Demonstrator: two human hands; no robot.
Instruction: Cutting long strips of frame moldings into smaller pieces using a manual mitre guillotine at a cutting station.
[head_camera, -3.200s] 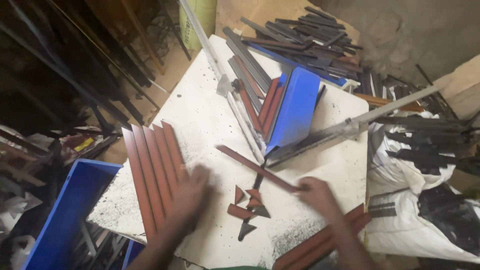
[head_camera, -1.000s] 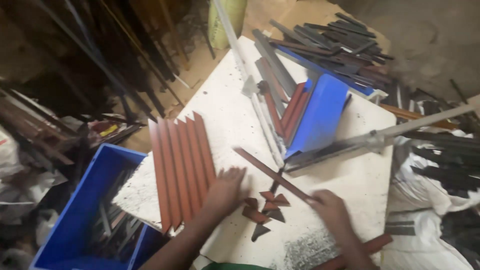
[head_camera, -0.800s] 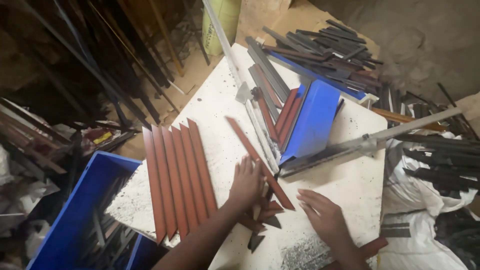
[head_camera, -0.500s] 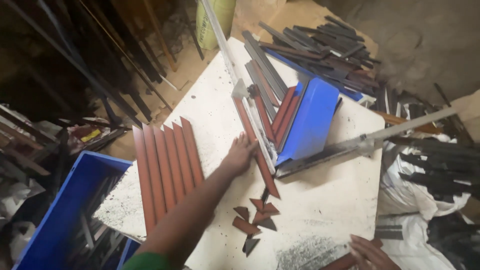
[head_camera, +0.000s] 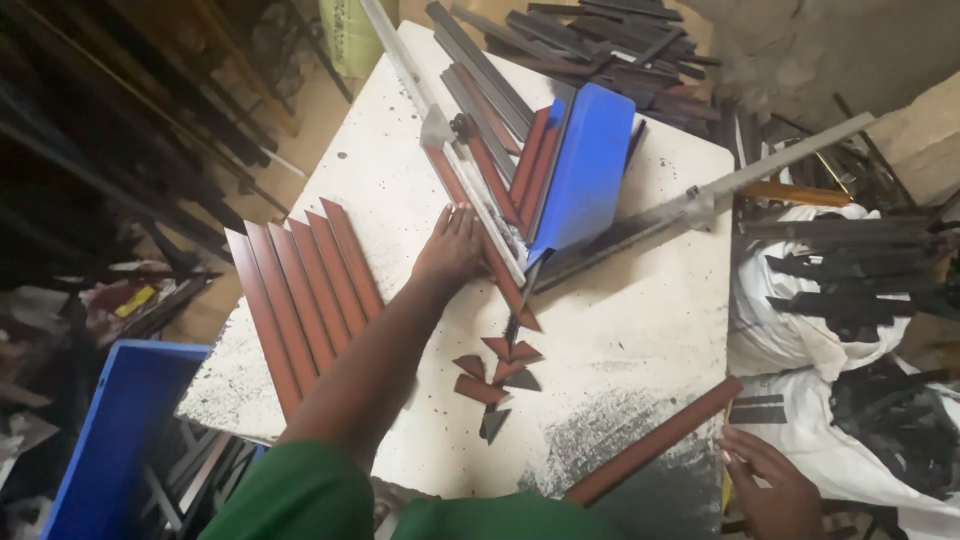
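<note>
Left hand: the left hand (head_camera: 450, 250) lies flat, palm down, with its fingers (head_camera: 447, 218) spread open and resting on a long brown strip (head_camera: 478, 232); it grips nothing.
Brown strip: it lies on the white desk (head_camera: 640, 320), running from near the blue guard down toward the person, its near end cut to a point, pressed along the pale metal guide rail (head_camera: 480, 195) just beside it.
Right hand: the right hand (head_camera: 765, 482) sits at the lower right desk edge, its fingers (head_camera: 742, 447) curled loosely by the near end of a second brown strip (head_camera: 655, 440); whether they clasp it cannot be told.
Second strip: it lies slantwise over the dusty lower right corner of the desk.
Cut pieces: small triangular offcuts (head_camera: 497, 375) lie in a cluster in the middle of the desk, near the first strip's pointed end.
Finished row: five brown strips (head_camera: 300, 295) lie side by side at the left of the desk, well apart from the right hand.
Blue guard: a blue cover (head_camera: 585, 165) stands tilted over the far part of the desk.
Surroundings: a blue crate (head_camera: 110, 430) stands below the desk at left; dark metal bars (head_camera: 580, 35) are piled beyond it.
</note>
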